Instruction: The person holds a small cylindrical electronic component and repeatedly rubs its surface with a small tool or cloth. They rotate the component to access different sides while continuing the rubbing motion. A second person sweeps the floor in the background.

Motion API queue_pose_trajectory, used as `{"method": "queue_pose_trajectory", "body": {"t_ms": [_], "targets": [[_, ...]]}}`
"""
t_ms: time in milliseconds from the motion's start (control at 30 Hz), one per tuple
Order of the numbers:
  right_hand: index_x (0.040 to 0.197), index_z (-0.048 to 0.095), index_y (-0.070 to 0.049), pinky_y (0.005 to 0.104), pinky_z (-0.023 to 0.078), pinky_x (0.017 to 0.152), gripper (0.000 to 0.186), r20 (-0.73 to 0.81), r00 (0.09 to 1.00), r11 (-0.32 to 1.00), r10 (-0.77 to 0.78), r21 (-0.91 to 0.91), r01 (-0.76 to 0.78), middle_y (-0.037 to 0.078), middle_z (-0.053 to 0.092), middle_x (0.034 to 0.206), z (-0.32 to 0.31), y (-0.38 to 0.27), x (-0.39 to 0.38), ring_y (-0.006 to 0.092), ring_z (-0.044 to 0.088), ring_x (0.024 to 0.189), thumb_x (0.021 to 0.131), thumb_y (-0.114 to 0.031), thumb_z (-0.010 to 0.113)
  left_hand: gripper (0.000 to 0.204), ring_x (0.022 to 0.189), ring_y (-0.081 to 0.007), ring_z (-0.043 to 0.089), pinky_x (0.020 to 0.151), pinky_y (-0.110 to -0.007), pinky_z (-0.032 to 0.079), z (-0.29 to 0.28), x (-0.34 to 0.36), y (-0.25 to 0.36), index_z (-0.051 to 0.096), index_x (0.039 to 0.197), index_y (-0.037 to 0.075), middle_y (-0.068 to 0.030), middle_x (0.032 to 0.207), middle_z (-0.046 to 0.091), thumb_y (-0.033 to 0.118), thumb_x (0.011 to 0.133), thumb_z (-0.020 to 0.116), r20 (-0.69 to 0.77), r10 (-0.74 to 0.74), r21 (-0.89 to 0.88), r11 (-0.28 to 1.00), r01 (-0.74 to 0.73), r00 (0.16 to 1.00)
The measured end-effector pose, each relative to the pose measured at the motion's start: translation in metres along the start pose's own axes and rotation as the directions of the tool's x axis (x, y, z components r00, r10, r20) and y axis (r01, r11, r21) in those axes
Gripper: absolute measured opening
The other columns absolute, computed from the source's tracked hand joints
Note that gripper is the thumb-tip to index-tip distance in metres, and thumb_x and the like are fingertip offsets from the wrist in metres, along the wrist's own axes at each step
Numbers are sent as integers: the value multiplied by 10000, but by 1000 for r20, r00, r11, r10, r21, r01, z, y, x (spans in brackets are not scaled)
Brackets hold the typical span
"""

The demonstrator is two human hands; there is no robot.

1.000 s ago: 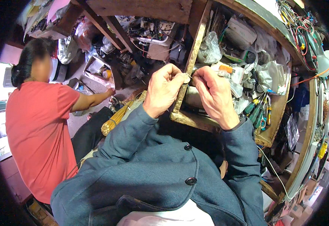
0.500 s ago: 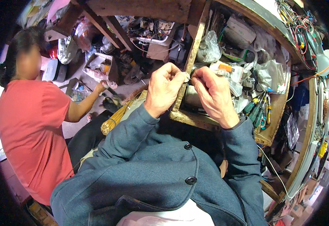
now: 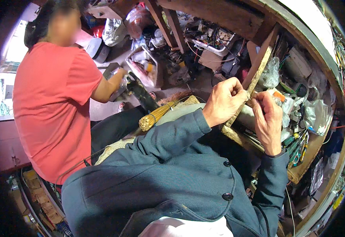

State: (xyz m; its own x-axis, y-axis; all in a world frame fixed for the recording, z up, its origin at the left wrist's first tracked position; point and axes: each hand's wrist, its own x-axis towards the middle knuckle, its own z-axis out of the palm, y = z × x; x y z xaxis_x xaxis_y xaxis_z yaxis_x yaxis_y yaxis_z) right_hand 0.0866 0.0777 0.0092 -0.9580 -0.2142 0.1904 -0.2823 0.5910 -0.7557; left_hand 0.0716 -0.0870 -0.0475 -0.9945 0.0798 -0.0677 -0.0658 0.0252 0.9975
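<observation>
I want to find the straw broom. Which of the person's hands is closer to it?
Left. The left hand is just right of the broom; the right hand is farther right, beyond the left hand.

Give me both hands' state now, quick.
Left hand: fingers closed, pinching something small at the wooden strip; what it is cannot be told.
Right hand: fingers curled shut beside it; contents cannot be told.

A person in a red shirt (image 3: 52,106) stands left of the straw broom (image 3: 156,114). Beyond the broom sits a clear plastic bag (image 3: 143,67); far right of it hang green-handled tools (image 3: 297,148).
</observation>
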Motion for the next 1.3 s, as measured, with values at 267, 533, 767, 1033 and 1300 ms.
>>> {"method": "queue_pose_trajectory", "body": {"t_ms": [267,533,767,1033,1300], "targets": [[955,603,-14,345,411,531,59,-8,1000,999,-23,-34,23,105,561,641,-1,1,0,202,521,540,950,-64,632,167,658,-64,547,576,-271,455,-2,-1,9,624,870,-4,-22,729,626,149,917,669,-8,6,49,999,-5,1000],[966,609,-8,354,428,540,72,-56,998,998,-31,-61,28,131,578,658,1,2,2,237,551,546,949,-71,638,189,642,-59,533,560,-275,443,-1,-1,8,621,853,2,-15,712,620,172,916,676,-7,15,59,998,-15,1000],[969,606,-7,361,432,547,77,-47,998,997,-40,-61,37,151,585,676,0,1,1,258,564,560,950,-74,637,199,644,-62,539,560,-277,443,-1,-3,9,623,852,-2,-19,709,621,179,911,681,-15,14,55,998,-13,1000],[977,593,-4,367,420,539,78,-25,1000,999,-16,-51,15,153,565,667,1,3,1,259,541,550,957,-74,622,176,648,-53,541,557,-262,442,-2,-2,8,618,860,2,-11,729,633,155,923,679,-9,13,60,998,-13,1000],[984,594,-11,356,427,545,66,-28,999,999,-18,-30,17,120,579,673,2,1,0,222,551,563,962,-68,620,197,653,-66,524,577,-286,448,-2,-2,7,610,854,0,-24,710,604,178,917,665,-4,46,57,997,-46,999]]}}
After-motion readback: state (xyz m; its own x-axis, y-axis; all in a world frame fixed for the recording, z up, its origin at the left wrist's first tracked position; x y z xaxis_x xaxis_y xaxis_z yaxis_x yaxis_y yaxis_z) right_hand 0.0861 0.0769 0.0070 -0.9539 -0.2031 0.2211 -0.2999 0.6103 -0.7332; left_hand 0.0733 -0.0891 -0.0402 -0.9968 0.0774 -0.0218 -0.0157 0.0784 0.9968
